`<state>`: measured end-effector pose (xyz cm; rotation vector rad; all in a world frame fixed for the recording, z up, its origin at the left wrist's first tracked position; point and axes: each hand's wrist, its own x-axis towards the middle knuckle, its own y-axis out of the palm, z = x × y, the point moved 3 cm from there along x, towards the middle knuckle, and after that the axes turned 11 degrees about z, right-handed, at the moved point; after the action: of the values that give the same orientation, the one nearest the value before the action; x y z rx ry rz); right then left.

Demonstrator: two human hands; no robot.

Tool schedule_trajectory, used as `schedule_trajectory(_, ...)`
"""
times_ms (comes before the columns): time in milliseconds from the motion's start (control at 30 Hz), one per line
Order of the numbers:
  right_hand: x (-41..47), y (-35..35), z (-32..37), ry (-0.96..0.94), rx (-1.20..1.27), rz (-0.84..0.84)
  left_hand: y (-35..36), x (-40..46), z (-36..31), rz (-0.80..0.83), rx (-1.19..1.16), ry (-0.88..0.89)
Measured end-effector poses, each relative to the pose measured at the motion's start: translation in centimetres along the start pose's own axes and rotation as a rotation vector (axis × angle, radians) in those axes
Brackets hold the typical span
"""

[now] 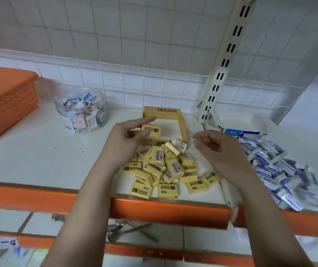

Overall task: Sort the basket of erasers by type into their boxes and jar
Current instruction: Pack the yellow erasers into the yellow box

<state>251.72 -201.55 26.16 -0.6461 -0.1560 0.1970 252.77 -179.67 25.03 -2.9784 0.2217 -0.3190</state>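
Left hand [129, 139] pinching eraser [152, 130] over yellow box [181, 122]; right hand [215, 146] hovering, fingers loosely curled, empty. Loose pinch risking eraser dropping askew.

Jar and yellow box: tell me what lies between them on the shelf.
Head view: only bare white shelf lies between the jar and yellow box.
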Motion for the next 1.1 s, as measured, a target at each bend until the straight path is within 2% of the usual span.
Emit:
schedule_trajectory(200,1.6,-0.1,-0.3,-0.005,-0.14,0.138,-0.4,-0.1,-0.2,-0.165,-0.299,-0.108)
schedule_trajectory(333,2.8,1.3,-0.7,0.074,-0.231,0.227,-0.8,2.1,-0.4,-0.088,-0.38,-0.112)
schedule_trajectory(600,3.7,2.5,-0.4,0.187,-0.264,0.153,-1.9,8.2,-0.6,0.031,-0.052,-0.178)
schedule_trajectory(833,4.2,2.5,-0.9,0.253,-0.186,0.162,-2.5,11.5,0.4,0.21,0.233,-0.192)
schedule_trajectory(967,4.1,1.9,-0.9,0.253,-0.087,0.111,-2.7,12.4,1.1,0.253,0.247,-0.204)
schedule_trajectory(1100,3.7,0.4,-0.3,0.198,-0.044,-0.035,-3.1,12.9,1.9,0.246,0.254,-0.205)
